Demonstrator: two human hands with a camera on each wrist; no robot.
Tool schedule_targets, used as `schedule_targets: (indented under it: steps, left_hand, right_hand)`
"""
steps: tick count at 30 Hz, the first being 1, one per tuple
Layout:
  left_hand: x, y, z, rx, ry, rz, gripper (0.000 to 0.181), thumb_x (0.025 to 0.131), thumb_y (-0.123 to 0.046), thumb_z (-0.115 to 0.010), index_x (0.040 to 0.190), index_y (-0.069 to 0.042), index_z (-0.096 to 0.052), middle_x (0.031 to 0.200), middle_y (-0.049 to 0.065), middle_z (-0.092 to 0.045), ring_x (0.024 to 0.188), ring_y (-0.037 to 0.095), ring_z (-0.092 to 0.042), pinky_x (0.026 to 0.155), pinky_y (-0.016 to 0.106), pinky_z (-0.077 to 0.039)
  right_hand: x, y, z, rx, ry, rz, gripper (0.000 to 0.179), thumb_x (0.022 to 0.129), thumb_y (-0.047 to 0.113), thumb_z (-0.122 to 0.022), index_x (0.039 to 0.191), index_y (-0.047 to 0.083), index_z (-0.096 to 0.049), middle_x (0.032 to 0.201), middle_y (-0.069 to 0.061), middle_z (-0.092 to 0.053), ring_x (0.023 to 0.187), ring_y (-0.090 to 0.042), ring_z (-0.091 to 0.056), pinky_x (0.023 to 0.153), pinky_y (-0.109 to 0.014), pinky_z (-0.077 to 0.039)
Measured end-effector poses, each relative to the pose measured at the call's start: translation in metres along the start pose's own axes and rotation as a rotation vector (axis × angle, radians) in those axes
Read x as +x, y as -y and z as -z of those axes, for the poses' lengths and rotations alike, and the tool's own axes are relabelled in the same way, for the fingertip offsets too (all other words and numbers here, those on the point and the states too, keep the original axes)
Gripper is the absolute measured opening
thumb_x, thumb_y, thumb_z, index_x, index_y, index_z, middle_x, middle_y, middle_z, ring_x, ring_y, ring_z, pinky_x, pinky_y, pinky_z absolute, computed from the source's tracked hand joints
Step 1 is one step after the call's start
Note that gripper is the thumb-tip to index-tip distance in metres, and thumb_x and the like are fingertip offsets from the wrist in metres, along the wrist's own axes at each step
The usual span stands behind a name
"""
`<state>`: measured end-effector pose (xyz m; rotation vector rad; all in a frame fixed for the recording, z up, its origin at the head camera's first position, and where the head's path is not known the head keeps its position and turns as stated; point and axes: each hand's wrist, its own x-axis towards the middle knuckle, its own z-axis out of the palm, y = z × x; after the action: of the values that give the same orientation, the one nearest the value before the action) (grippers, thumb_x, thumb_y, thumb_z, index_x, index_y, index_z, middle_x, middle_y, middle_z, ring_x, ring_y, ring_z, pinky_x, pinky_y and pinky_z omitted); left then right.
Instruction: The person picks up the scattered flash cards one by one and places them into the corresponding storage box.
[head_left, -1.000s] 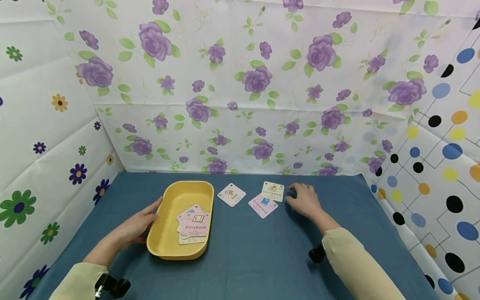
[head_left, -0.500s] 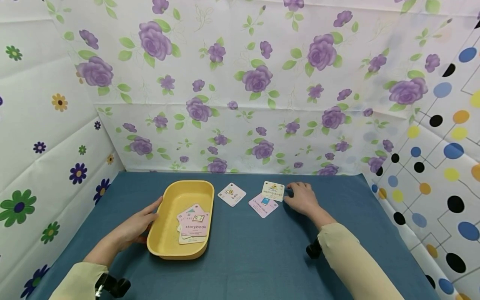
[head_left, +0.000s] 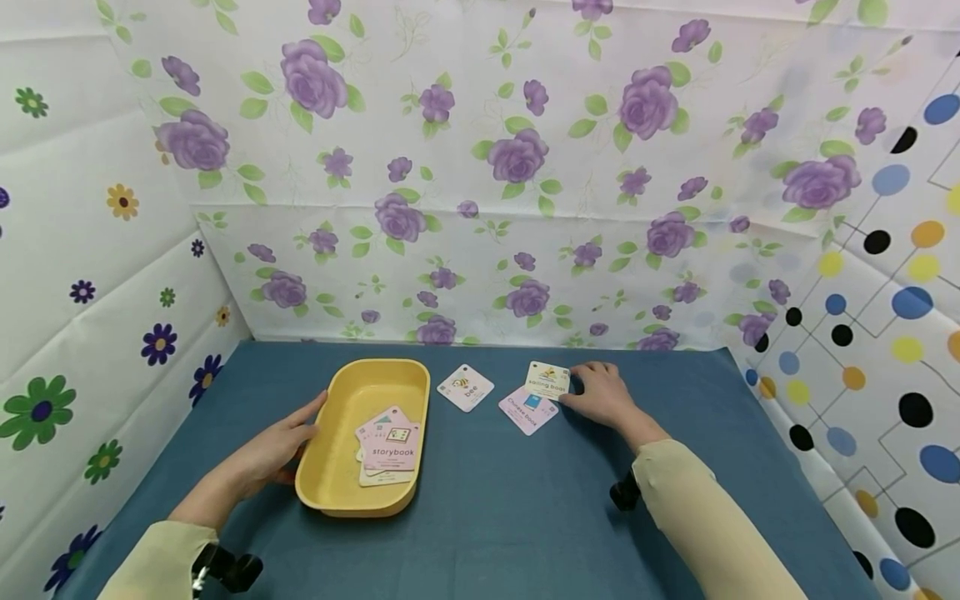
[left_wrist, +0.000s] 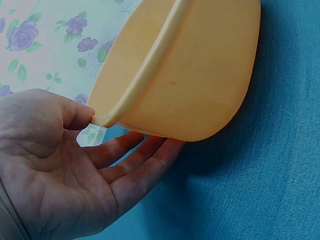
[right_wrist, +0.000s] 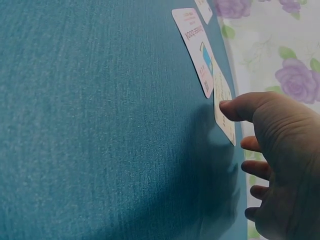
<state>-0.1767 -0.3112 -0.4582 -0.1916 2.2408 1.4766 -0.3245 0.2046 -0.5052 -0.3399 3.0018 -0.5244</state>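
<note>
My left hand (head_left: 272, 454) holds the near-left side of a yellow plastic tray (head_left: 330, 467). In the left wrist view the thumb presses on the rim while the fingers lie against the outer wall. Inside the tray is a loose pile of cards, a pink "storybook" card (head_left: 392, 456) on top. My right hand (head_left: 602, 395) is at the right edge of a cream "sailing boat" card (head_left: 546, 377). In the right wrist view its thumb (right_wrist: 237, 107) overlaps the card and the fingers are spread apart. That card partly covers a pink "Chinese book" card (head_left: 527, 412).
A white "bee" card (head_left: 466, 388) lies between the tray and the overlapping pair. Blue cloth (head_left: 487, 517) covers the table. Flower-print sheeting (head_left: 465, 258) rises at its back edge, with patterned sheets on both sides.
My right hand has moved slightly left, from beside the sailing boat card to its right edge. The left hand, tray and cards show no clear movement.
</note>
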Motion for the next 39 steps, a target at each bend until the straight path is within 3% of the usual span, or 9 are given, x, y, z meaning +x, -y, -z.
schedule_targets:
  steps: [39]
  left_hand:
    - [0.000, -0.001, 0.000, -0.008, 0.004, -0.003, 0.064, 0.113, -0.029, -0.035, 0.166, -0.033, 0.001, 0.165, 0.030, -0.011, 0.119, 0.039, -0.059, 0.081, 0.055, -0.056]
  right_hand:
    - [0.011, -0.004, -0.001, 0.022, 0.042, -0.025, 0.081, 0.091, 0.053, -0.071, 0.153, 0.007, -0.048, 0.158, -0.026, -0.035, 0.148, -0.052, -0.016, 0.114, -0.067, -0.020]
